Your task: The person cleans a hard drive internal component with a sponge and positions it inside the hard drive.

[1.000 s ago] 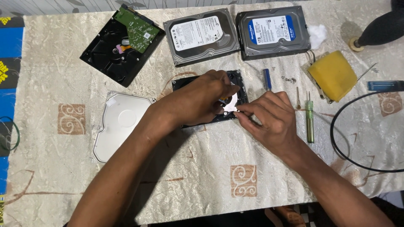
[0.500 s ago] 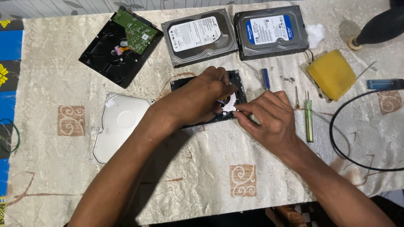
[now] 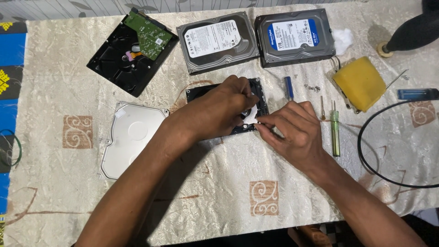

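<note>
Surface: table under a cream patterned tablecloth (image 3: pixel 228 183), with a blue mat edge at the far left.
Left side: a silver drive lid (image 3: pixel 132 137) lies flat, well apart from the rest; a black drive turned circuit board up (image 3: pixel 132 50) sits beyond it.
Far middle: two closed hard drives, one white-labelled (image 3: pixel 219 41), one blue-labelled (image 3: pixel 295 35).
Centre: the opened hard drive (image 3: pixel 260 93) lies mostly under both hands.
Left hand (image 3: pixel 219 110): draped over the open drive, fingers curled down onto its insides by a small white scrap (image 3: pixel 250 115). Can't tell if it's pinching anything.
Right hand (image 3: pixel 292 130): fingertips pressed together at the scrap's near edge, looks like a fine pinch on something tiny, but honestly I can't see what.
Right side: loose screws (image 3: pixel 312 88), a green-handled screwdriver (image 3: pixel 335 132), a yellow sponge (image 3: pixel 361 82) and a black cable (image 3: pixel 370 155).
Risk: I'd guess a fingertip could smear the drive's insides, since both hands crowd it. The tiny part could also slip and vanish into the cloth pattern.
</note>
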